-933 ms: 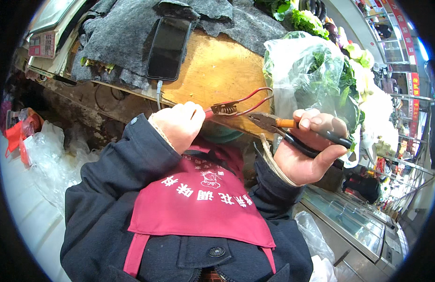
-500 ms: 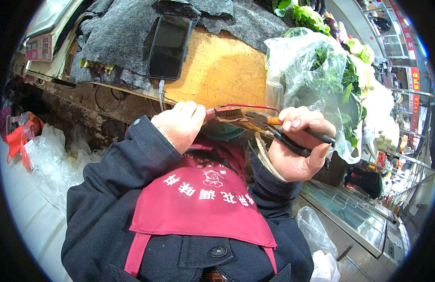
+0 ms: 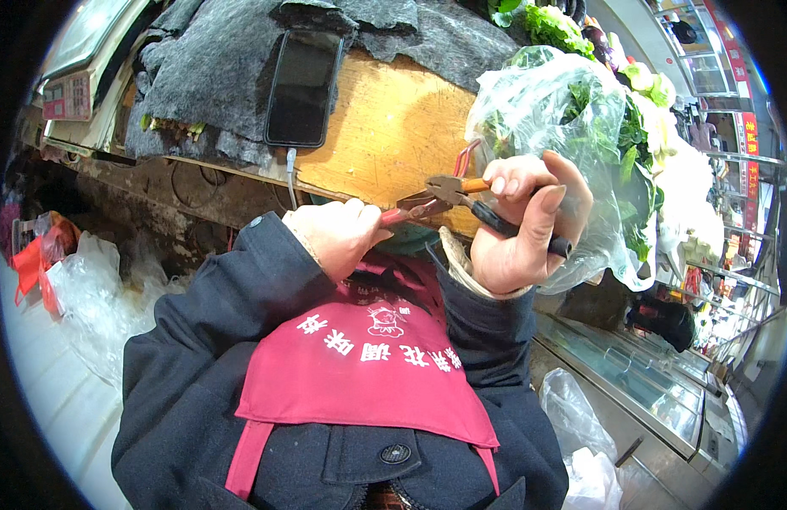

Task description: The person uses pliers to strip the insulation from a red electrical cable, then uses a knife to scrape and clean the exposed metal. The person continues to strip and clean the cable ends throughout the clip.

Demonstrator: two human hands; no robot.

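Pliers (image 3: 445, 188) held over a red-handled tool (image 3: 397, 216), both on the near side, to the right of the phone (image 3: 304, 89).

Left hand (image 3: 336, 239), just on the phone's near side, is closed round one end of the red-handled tool, seemingly to steady it. Right hand (image 3: 529, 228), further right of the phone, has fingers and thumb round the pliers, handles apart, probably leaving room to squeeze; can't tell whether tool and pliers touch. Cable (image 3: 291, 177) leaves the phone's near end, likely placed so it hangs freely. Clear bag of greens (image 3: 551, 106) sits right of the phone.
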